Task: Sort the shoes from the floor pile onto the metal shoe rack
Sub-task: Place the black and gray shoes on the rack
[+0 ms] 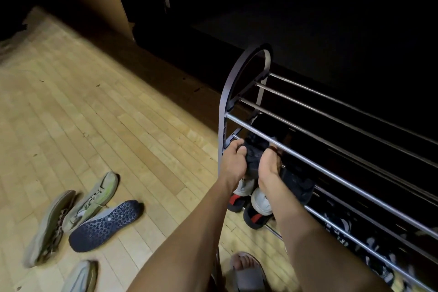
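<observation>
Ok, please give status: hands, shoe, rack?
Left hand and right hand both grip dark shoe under rack top rail. Four shoes left on floor.

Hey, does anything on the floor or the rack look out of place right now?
Yes. One dark blue shoe on the wooden floor lies flipped over, tread up, among the loose greenish sneakers. On the metal shoe rack, both hands hold a black shoe at a middle shelf; nothing there looks wrong.
</observation>
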A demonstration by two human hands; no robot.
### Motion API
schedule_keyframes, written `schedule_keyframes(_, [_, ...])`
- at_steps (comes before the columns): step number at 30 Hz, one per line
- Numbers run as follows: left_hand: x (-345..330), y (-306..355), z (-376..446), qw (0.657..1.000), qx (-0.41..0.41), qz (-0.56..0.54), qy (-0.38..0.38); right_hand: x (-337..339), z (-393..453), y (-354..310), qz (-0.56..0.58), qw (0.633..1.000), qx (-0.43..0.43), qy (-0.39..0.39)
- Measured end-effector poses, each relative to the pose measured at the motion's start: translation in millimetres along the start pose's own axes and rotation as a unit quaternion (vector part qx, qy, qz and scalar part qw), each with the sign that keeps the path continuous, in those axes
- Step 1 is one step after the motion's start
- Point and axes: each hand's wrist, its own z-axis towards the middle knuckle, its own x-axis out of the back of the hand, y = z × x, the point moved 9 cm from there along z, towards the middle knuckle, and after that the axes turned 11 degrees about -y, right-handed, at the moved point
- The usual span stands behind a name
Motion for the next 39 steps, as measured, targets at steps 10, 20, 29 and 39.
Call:
schedule_keyframes(10, [-5, 4, -10, 0.999, 0.018, 0.027, 0.009, 10, -5, -3, -0.08, 0.997, 0.019, 0.002])
schedule_keyframes(20, [31, 29, -53, 0.997, -0.028, -0.007, 0.066, 32, -37, -13, -0.199, 0.979, 0.035, 0.006])
schedule_keyframes(29, [117, 57, -137, 0.991, -0.052, -0.073, 0.1, 0, -101, -30, -0.313, 0.937, 0.073, -0.139])
schedule_keyframes(39, [262, 53, -234, 0.97, -0.079, -0.053, 0.224, -107, -176, 0, -0.312, 0.894, 0.125, -0.297])
